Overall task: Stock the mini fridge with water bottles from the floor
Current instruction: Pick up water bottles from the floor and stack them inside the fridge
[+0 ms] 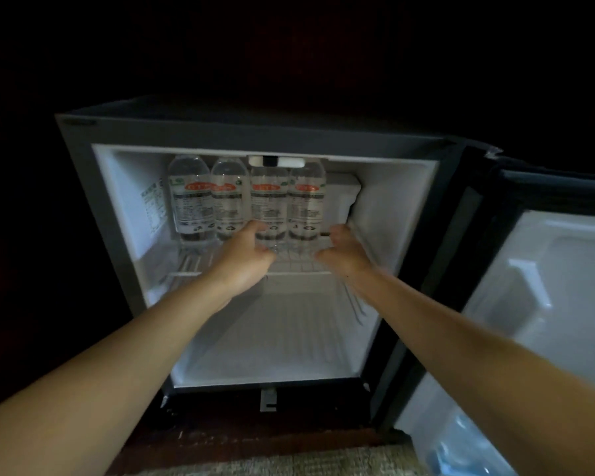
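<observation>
The mini fridge (117, 187) stands open and lit. Several clear water bottles with red-and-white labels stand in a row at the back of its upper wire shelf (189, 264). My left hand (249, 250) reaches in, with thumb and fingers curled around the base of the third water bottle (268, 204). Just right of the fourth bottle (306, 201), my right hand (344, 250) is blurred, its thumb at the bottle's lower edge. I cannot tell whether it grips the bottle.
The fridge door (557, 269) hangs open to the right, its inner shelf pale. A bluish plastic-wrapped pack (461, 448) shows at the bottom right below the door. The lower fridge floor (275, 341) is white and bare. Carpet (272, 462) lies in front; all else is dark.
</observation>
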`<action>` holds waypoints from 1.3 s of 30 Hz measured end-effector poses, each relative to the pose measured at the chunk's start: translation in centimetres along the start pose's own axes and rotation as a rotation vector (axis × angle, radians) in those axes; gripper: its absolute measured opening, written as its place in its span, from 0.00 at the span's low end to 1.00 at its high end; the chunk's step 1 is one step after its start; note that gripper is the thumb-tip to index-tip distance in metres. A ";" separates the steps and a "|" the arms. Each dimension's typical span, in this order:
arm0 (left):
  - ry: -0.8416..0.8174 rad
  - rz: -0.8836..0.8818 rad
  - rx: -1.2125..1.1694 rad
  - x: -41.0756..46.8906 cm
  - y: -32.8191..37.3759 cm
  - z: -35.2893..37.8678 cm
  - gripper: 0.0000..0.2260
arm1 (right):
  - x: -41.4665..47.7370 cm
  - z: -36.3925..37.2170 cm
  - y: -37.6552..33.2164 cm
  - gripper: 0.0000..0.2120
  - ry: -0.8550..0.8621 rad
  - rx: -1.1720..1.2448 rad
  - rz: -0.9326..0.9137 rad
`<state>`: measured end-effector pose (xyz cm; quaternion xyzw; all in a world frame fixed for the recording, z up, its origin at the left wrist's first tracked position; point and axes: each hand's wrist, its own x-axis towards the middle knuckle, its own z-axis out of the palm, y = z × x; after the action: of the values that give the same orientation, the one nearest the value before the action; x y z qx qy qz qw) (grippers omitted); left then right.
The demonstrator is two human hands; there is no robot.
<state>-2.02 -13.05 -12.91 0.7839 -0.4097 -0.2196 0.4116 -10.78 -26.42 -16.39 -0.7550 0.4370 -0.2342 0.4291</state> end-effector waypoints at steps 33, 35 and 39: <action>-1.108 0.496 0.307 -55.8 15.5 35.9 0.10 | -70.7 -21.0 28.8 0.16 0.853 0.168 0.823; -1.199 0.545 0.346 -59.1 15.5 37.1 0.11 | -73.5 -20.4 30.0 0.15 0.887 0.188 0.883; -1.331 0.622 0.425 -64.9 14.7 38.8 0.11 | -78.5 -20.2 33.0 0.14 0.947 0.138 1.026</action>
<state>-72.08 17.49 -22.20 0.3973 -0.8065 -0.4360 -0.0390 -80.51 24.00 -32.32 -0.2411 0.8623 -0.3331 0.2957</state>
